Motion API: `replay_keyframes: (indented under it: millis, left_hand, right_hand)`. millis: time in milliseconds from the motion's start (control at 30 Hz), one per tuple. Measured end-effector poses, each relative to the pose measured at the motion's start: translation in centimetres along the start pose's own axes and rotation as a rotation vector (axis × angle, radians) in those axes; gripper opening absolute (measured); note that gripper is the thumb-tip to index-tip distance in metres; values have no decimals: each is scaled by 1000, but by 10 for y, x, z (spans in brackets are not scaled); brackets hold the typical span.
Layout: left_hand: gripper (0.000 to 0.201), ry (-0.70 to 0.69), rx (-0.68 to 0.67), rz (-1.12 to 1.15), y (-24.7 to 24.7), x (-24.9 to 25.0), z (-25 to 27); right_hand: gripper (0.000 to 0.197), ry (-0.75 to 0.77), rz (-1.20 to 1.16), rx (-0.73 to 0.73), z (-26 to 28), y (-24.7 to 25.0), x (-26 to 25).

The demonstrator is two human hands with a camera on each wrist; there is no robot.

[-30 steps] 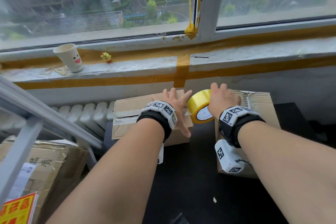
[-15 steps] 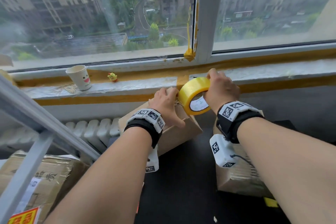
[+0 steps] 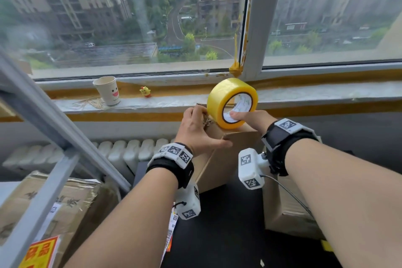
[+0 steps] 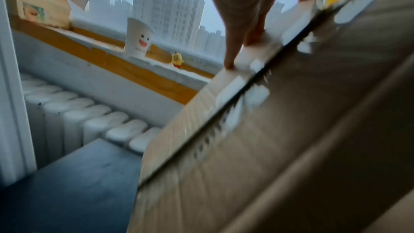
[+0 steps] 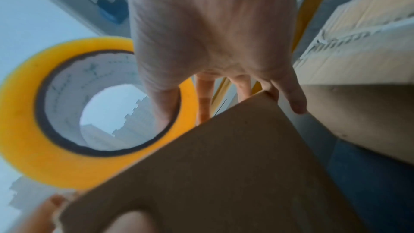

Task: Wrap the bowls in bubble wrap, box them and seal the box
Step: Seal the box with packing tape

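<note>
A brown cardboard box point(image 3: 226, 159) stands tilted on one edge on the black table point(image 3: 228, 237). My left hand point(image 3: 195, 130) grips its upper edge, fingers curled over the top and thumb along the near face. In the left wrist view the fingers point(image 4: 230, 54) press on the box's point(image 4: 268, 148) taped seam. My right hand point(image 3: 254, 119) holds a yellow tape roll point(image 3: 217, 102) upright on the box's top, thumb inside the core. The right wrist view shows the roll point(image 5: 33, 130) and the thumb point(image 5: 161, 98) in its core above the box point(image 5: 224, 174). No bowls or bubble wrap show.
A second cardboard box point(image 3: 289, 213) lies at the right on the table. On the window sill stand a paper cup point(image 3: 107, 90) and a small yellow toy point(image 3: 145, 91). A white radiator point(image 3: 121, 152), a slanting metal frame point(image 3: 43, 115) and more boxes point(image 3: 43, 206) fill the left.
The box has gone from lying flat to tilted up on an edge. Both hands and the tape roll rose with it, and my right thumb now sits inside the roll's core.
</note>
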State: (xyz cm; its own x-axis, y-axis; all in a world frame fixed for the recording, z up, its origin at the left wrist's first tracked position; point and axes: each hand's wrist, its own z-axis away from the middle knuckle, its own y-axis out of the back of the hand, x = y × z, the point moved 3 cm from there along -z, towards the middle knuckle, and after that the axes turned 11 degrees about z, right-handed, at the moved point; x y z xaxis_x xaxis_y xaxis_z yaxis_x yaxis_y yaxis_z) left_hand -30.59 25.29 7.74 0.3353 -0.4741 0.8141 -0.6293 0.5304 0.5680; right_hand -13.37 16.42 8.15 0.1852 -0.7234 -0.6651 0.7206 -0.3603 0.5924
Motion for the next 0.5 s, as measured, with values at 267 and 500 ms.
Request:
replay_keyframes:
  millis: [267, 500]
  left_hand:
    - [85, 364, -134, 286, 42, -21, -6]
    - [72, 537, -165, 205, 45, -38, -1]
  right_hand:
    - [52, 186, -1, 64, 11, -13, -17]
    - [19, 351, 186, 241, 18, -5, -26]
